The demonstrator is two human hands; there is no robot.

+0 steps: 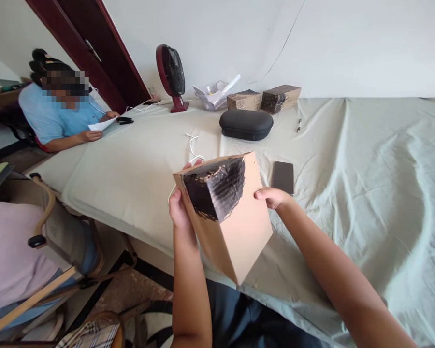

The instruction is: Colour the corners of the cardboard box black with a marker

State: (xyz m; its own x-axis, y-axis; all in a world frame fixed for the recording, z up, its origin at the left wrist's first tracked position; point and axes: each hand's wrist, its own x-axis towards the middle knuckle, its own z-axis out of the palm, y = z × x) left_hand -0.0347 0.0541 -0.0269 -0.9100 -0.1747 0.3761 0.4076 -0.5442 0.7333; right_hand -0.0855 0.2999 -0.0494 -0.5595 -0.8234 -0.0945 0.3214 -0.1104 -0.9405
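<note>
A tan cardboard box (244, 237) is held tilted above the front edge of the cloth-covered table, one corner pointing down toward me. Black, rough-edged paint or tape covers part of its upper corner. My left hand (180, 208) grips the box's left side, fingertips showing over the far top edge. On the right side, my right hand (271, 197) holds it with the thumb on the near face; its other fingers are hidden behind the box. A dark smartphone (283, 177) lies on the cloth just beyond my right hand.
Beyond the box are a black zip case (246, 124), two cardboard boxes (281, 98), a pen (299, 125), a white plastic basket (212, 99) and a red fan (172, 77). At the left a person (60, 116) holds paper. A wooden chair (45, 212) stands nearby.
</note>
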